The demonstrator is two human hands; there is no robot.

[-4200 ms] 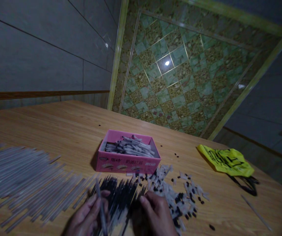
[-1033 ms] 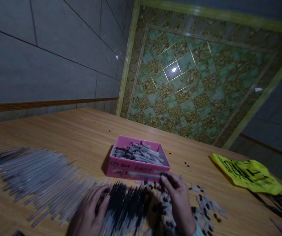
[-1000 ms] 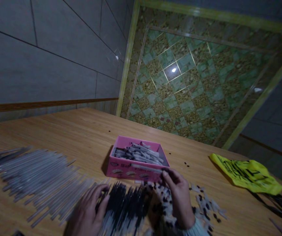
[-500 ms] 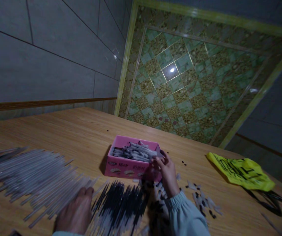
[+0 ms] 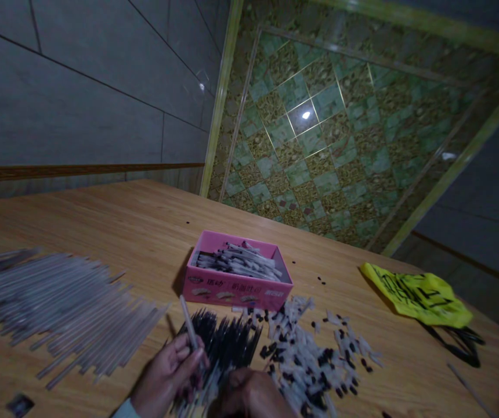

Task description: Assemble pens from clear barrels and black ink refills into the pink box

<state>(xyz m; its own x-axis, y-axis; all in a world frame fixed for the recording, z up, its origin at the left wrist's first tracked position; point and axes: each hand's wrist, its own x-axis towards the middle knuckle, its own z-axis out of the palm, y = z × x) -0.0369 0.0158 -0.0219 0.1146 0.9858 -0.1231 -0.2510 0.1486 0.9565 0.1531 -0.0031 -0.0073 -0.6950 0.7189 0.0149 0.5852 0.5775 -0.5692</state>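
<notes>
My left hand (image 5: 173,371) holds a clear plastic tube (image 5: 189,322) tilted upward between thumb and fingers. At the bottom centre my right hand (image 5: 252,395) is curled over the near end of a pile of dark-tipped refills (image 5: 227,337); what its fingers hold is hidden. Behind both hands stands a pink box (image 5: 236,290) with many white, dark-ended pens (image 5: 243,260) inside. Left of my left hand lies a wide spread of clear tubes (image 5: 75,302). To the right of the refills is a heap of small translucent caps and black plugs (image 5: 306,360).
A yellow bag (image 5: 419,296) with black print and a black strap lies on the wooden table (image 5: 127,220) at the right. A thin stick (image 5: 467,383) is near the right edge, a small dark packet (image 5: 20,404) at the front left. Tiled walls rise beyond.
My right hand has moved from the box's right end down to the refills. My left hand has moved right from the clear tubes and now holds one raised. The cap heap is more exposed.
</notes>
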